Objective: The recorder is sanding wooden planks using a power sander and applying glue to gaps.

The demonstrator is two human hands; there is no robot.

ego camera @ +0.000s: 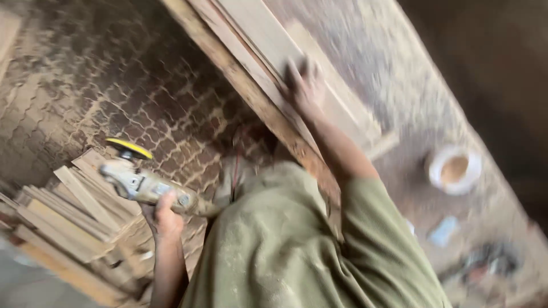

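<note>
Wood planks (pixel 268 51) lie under the right hand (pixel 305 85), pressed flat and open on them atop the dusty surface (pixel 399 74). Left hand (pixel 162 219) is clamped on a sander (pixel 145 179), held off to the side over stacked offcuts (pixel 68 222); judging by this, sanding is paused, and bringing the disc to the planks comes next.

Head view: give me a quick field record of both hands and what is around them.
left hand: gripping a power sander with a yellow disc, held off the bench
right hand: flat on a long wooden board, fingers spread; blurred
bench: dusty, carrying the board along its edge
on bench: a white tape roll; other small items too blurred to tell
below left: a stack of wooden slats
floor: patterned paving, dusted with sawdust
clothing: green shirt, dusty
</note>
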